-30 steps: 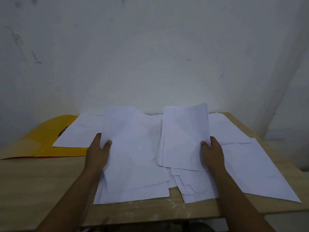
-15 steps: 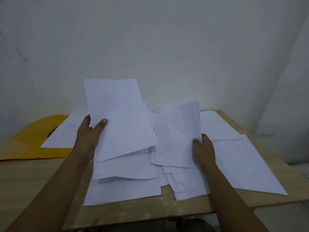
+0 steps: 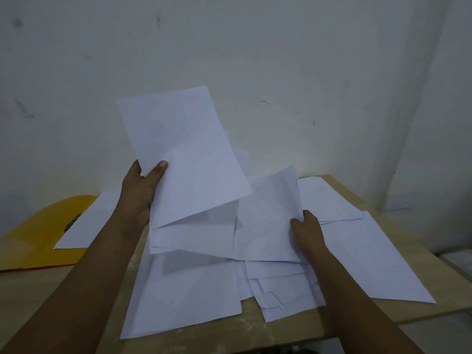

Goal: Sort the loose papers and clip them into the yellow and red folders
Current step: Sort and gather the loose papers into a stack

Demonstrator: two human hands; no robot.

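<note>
Nearest, at 6 o'clock: the table's [image 3: 209, 335] front edge, a bare wood strip under the overhanging loose papers [image 3: 184, 297], which spill toward that edge in a fanned heap. More sheets at 4 o'clock, one large sheet [image 3: 378, 264] reaching almost to the right front corner, touching the heap.

At 3 o'clock of centre: right hand [image 3: 306, 231], fingers curled, thumb on top, pinching the right edge of a small stack [image 3: 268, 221] tilted up off the heap — lower edge touching the papers beneath.

At 9 o'clock of centre: left hand [image 3: 140, 192], thumb [image 3: 158, 169] pressed across the front, fingers behind, gripping a lifted bundle [image 3: 184, 159] by its lower left corner; bundle raised well above the table, top corner toward 11 o'clock, its right corner overlapping the right hand's stack. Several sheets sagging below the grip, just above the heap.

Farther, at 9 o'clock: yellow folder [image 3: 35, 238] lying flat at the table's left side, a single sheet [image 3: 86, 223] resting on its right half, a dark clip [image 3: 72, 222] at that sheet's left edge. A thin red edge along the folder's near side — whether a red folder lies under it, cannot tell. Open wood between folder and heap.

Farthest, at 12 o'clock: pale wall [image 3: 255, 60] close behind the table's back edge.
</note>
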